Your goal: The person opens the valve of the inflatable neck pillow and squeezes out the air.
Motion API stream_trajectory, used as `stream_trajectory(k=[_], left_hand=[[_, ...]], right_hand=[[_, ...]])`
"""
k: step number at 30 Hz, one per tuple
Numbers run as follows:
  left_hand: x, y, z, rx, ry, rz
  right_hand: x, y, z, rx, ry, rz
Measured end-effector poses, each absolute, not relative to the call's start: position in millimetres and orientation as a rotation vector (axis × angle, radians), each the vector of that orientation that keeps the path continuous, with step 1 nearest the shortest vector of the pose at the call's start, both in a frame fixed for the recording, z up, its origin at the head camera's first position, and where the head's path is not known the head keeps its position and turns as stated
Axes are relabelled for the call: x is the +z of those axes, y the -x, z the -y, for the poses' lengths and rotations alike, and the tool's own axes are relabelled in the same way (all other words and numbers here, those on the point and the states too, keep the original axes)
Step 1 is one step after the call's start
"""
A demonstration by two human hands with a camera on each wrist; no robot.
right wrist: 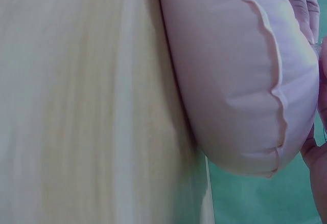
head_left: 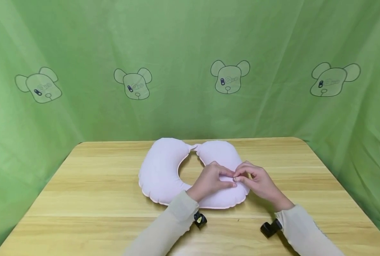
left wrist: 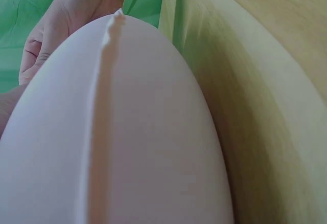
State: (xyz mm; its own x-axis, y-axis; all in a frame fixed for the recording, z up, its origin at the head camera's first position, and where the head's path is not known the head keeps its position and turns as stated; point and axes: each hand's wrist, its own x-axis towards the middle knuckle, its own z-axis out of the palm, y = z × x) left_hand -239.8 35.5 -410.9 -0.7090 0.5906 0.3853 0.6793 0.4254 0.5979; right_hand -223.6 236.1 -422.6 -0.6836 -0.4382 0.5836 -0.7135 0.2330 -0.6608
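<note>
A plump, pale pink U-shaped inflatable neck pillow point(head_left: 162, 167) lies on the table, its two ends joined at the back by a short strap. At its right side both hands meet over a small clear air valve point(right wrist: 317, 49). My right hand point(head_left: 258, 181) pinches this valve between thumb and index finger. The left hand point(head_left: 207, 181) reaches across the pillow, thumb and index finger closing around the valve's base. From the left wrist, the pillow's rounded side and peach seam point(left wrist: 102, 111) fill the view, with the right hand point(left wrist: 66, 24) behind.
The wooden table point(head_left: 94, 185) reaches back to a green curtain point(head_left: 183, 35) printed with bear heads, which also hangs on both sides. Black wrist cameras sit at the left cuff point(head_left: 182, 208) and the right cuff point(head_left: 292, 215).
</note>
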Motion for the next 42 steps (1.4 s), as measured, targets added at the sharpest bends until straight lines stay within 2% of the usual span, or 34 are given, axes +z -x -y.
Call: stream_trajectory(k=[15,23,31,42], left_hand=[[-415,236,-40,-1.141,1.055,2.482],[-416,234,-42,-1.122,0.982,2.483],[-416,233,-42,-1.125,0.974,2.436],[-416,232,-41,-1.173,0.973,2.421]], right_hand=[[-422,222,-237,1.401,-1.038,2.282],[-403,204,-229,1.408,-0.925,2.303],[-418,203,-229,1.559,-0.737,2.295],[-415,197,-218,1.52,-0.714,2.183]])
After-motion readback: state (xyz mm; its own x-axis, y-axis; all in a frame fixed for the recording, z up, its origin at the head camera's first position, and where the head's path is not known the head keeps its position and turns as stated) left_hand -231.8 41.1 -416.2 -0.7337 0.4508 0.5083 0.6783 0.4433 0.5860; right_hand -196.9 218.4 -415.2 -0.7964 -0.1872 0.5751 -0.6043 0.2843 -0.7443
